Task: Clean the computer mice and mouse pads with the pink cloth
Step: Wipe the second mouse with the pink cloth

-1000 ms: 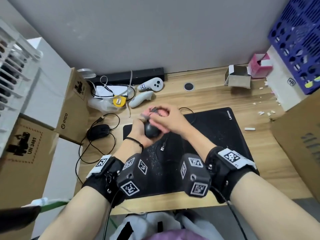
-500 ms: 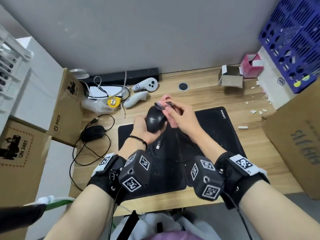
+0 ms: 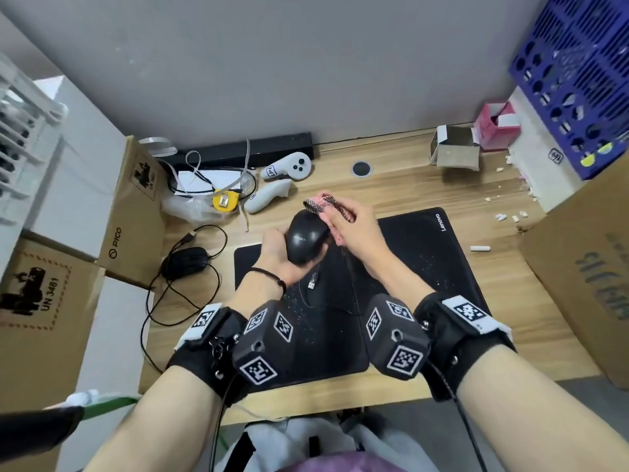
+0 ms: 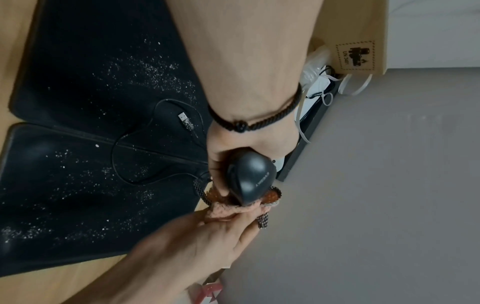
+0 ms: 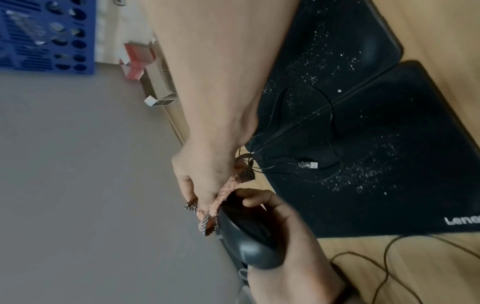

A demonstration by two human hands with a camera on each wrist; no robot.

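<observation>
Since the earlier frames, the held black mouse (image 3: 306, 238) had been turned from a bunched, largely covered position between both hands to an upright tilt with its rounded back facing the head camera, and the pink cloth (image 3: 328, 212) had shifted from the top of the mouse to its upper right edge. Left hand (image 3: 282, 257): fingers and thumb curled round the lower body of the mouse, holding it raised above the mouse pads. Right hand (image 3: 354, 233): fingers closed on the bunched pink cloth, which had dark checkered edging, pressing it against the front end of the mouse; the left wrist view showed the cloth wrapped round the mouse's narrow tip (image 4: 249, 185). The mouse cable (image 4: 135, 162) hung down and looped over the pads, ending in a loose USB plug (image 3: 311, 284) lying on the left mouse pad (image 3: 258, 260). The right mouse pad (image 3: 425, 253), marked Lenovo, lay touching the left one along a seam; both were black and scattered with white specks. A second black mouse (image 3: 185, 262) sat on the wooden desk (image 3: 531, 301) left of the pads, its cable coiled around it. Two white controllers (image 3: 286, 168) and a yellow tape measure (image 3: 224, 202) lay near the back edge of the desk. Cardboard boxes (image 3: 132, 216) stood to the left, a small open carton (image 3: 456, 153) and a pink box (image 3: 493, 126) at the back right, and a blue perforated crate (image 3: 578, 63) at the upper right.
</observation>
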